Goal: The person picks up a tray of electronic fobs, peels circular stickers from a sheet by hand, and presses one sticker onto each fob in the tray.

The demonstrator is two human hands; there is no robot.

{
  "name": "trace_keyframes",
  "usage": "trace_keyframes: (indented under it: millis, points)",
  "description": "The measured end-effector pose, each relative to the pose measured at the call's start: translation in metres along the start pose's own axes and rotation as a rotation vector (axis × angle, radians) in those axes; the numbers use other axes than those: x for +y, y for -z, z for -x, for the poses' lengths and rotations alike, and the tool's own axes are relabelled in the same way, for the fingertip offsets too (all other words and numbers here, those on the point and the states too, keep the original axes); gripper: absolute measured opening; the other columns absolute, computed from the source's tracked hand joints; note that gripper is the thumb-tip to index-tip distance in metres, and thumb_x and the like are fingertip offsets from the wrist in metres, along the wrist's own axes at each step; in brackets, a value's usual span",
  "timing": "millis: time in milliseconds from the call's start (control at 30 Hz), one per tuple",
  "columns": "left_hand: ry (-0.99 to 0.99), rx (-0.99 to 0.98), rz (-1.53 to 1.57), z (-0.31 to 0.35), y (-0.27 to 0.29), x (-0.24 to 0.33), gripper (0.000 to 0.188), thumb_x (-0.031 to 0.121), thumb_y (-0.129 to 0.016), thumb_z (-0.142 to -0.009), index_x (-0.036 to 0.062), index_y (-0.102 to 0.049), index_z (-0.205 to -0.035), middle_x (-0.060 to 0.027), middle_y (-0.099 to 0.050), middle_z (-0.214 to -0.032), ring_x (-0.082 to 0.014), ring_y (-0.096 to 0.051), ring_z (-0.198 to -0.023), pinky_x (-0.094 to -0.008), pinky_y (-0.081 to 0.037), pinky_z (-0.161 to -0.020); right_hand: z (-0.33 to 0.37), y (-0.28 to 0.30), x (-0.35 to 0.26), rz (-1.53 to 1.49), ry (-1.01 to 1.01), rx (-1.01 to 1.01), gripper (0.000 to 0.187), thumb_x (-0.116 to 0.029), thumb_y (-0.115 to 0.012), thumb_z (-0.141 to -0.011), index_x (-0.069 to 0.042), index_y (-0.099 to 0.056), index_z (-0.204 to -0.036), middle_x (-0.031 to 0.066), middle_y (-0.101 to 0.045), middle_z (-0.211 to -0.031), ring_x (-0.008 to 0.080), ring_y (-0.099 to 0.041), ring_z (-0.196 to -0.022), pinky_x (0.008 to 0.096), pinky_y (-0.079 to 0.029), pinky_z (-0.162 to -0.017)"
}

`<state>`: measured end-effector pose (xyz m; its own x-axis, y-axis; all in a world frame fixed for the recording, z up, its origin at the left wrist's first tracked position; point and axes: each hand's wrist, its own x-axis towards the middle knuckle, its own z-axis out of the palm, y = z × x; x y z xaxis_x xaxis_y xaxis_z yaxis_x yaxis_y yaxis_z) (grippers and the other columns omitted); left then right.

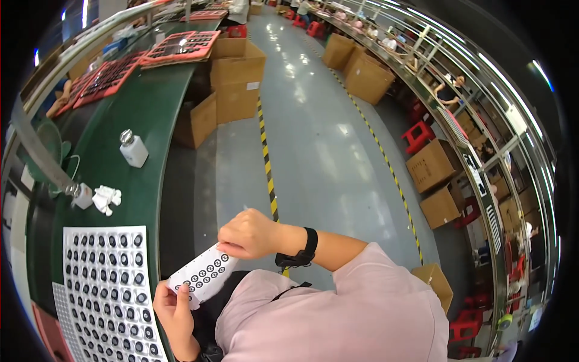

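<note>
Between my two hands stretches a white sheet of round black-and-white stickers (206, 273), tilted over my lap beside the bench edge. My left hand (175, 309) grips its lower left end, thumb on top near the stickers. At the upper right end my right hand (246, 234) pinches the sheet, its fingers curled in. A dark band sits on my right wrist. To the left of my left hand, a white tray of black round parts (111, 283) in rows lies on the green bench (129, 99). Partly under it shows a sheet of small grey dots (65, 314).
A white pump bottle (134, 149) and crumpled white cloth (107, 199) stand farther up the bench. Beyond them are red trays of dark parts (181, 47). Cardboard boxes (237, 78) stand against the bench; red stools (417, 136) and people line the right side.
</note>
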<state>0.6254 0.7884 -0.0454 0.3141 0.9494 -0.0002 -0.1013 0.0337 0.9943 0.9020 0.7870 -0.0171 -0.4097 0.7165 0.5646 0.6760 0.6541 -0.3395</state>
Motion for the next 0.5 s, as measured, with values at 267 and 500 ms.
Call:
trace_keyframes:
  millis: [267, 500]
  points:
    - [-0.068, 0.178, -0.126, 0.046, 0.022, 0.004, 0.009, 0.004, -0.066, -0.092, -0.0016, -0.058, -0.090, -0.0039, -0.062, -0.084, -0.0094, -0.054, -0.074, -0.0230, -0.044, -0.067, -0.019, -0.020, -0.009, -0.120, 0.066, -0.080, 0.018, -0.020, -0.072, -0.084, -0.010, -0.058, -0.088, 0.0088, -0.063, -0.101, 0.0289, -0.062, -0.094, 0.0408, -0.047, -0.080]
    - [-0.127, 0.239, -0.389, 0.125, 0.067, 0.016, 0.015, 0.000, -0.075, -0.082, -0.0005, -0.060, -0.080, -0.0079, -0.059, -0.080, -0.0177, -0.055, -0.069, -0.0271, -0.043, -0.061, -0.054, -0.084, -0.093, -0.537, 0.177, -0.216, 0.028, -0.015, -0.080, -0.077, -0.011, -0.057, -0.092, 0.0101, -0.066, -0.114, 0.0315, -0.060, -0.102, 0.0422, -0.044, -0.091]
